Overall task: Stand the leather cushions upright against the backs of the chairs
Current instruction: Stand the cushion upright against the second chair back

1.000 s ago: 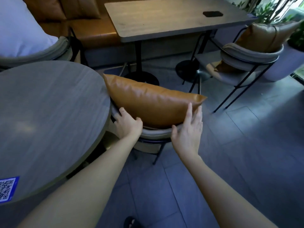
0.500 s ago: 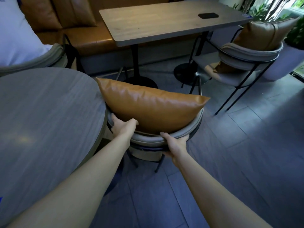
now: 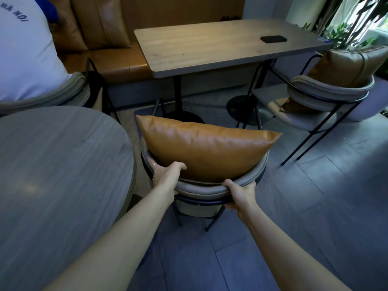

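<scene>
A tan leather cushion (image 3: pixel 201 148) stands upright inside the curved grey backrest (image 3: pixel 201 189) of the near chair, just in front of me. My left hand (image 3: pixel 167 175) grips the backrest's left part, fingers over the rim and touching the cushion's lower edge. On the right part of the same rim, my right hand (image 3: pixel 241 193) is closed around it. A second leather cushion (image 3: pixel 348 67) leans upright against the back of the far right chair (image 3: pixel 327 95).
A round grey table (image 3: pixel 58 185) is close on my left, touching distance from the chair. A rectangular wooden table (image 3: pixel 220 45) with a black phone (image 3: pixel 273 39) stands behind. A person in a white shirt (image 3: pixel 25 53) sits at far left. Tan bench (image 3: pixel 117 61) along the wall.
My hands left the cushion's face and took hold of the chair's backrest. The chair and cushion now sit slightly further from the round table, and my view has tilted up.
</scene>
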Demonstrator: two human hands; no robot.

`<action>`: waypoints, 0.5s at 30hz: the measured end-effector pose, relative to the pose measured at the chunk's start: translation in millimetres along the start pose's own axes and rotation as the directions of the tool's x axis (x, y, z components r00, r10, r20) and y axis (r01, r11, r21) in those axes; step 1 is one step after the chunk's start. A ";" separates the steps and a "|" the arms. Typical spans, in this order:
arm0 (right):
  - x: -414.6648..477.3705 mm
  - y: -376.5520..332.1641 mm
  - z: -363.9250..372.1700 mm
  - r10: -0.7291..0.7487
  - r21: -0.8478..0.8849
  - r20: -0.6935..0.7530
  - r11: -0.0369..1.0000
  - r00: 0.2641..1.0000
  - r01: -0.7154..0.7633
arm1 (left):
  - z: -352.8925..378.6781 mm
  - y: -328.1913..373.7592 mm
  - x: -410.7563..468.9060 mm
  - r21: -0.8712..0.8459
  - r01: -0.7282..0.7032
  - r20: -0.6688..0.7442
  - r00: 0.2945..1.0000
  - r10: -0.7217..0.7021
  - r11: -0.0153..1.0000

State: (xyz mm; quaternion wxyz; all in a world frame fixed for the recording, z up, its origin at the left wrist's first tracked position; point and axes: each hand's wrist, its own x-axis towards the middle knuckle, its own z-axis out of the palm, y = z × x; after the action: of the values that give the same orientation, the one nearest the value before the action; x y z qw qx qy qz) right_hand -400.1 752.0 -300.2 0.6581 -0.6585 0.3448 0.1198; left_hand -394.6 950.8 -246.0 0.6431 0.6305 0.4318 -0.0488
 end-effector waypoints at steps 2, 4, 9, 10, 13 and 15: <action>16.0 -11.0 -4.1 -0.008 -0.029 0.005 1.000 1.000 0.008 | 5.2 9.9 10.0 -0.003 0.038 0.042 0.998 -0.037 0.999; 32.2 -21.8 -8.5 -0.006 -0.059 0.010 0.998 1.000 0.007 | 9.6 20.2 20.2 -0.012 0.074 0.072 0.995 -0.073 0.997; 68.4 -45.7 -14.4 -0.013 -0.145 0.021 0.989 1.000 0.016 | 25.8 42.8 39.3 -0.082 0.129 0.129 0.985 -0.118 0.988; 75.1 -50.6 -14.7 -0.016 -0.158 0.024 0.987 1.000 0.020 | 30.9 45.8 42.1 -0.092 0.124 0.133 0.985 -0.111 0.988; 96.5 -66.5 -14.6 -0.018 -0.188 0.031 0.982 0.999 0.024 | 46.0 54.2 49.3 -0.107 0.120 0.136 0.985 -0.105 0.987; 110.9 -78.8 -13.9 -0.018 -0.201 0.039 0.979 0.999 0.025 | 56.1 60.9 54.7 -0.121 0.110 0.154 0.984 -0.091 0.987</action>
State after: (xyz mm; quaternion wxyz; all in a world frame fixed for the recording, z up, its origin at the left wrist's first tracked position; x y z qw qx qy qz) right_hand -274.6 697.7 -304.7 0.5955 -0.7232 0.3116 0.1592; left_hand -295.8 941.6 -242.4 0.7094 0.5597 0.4165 -0.1001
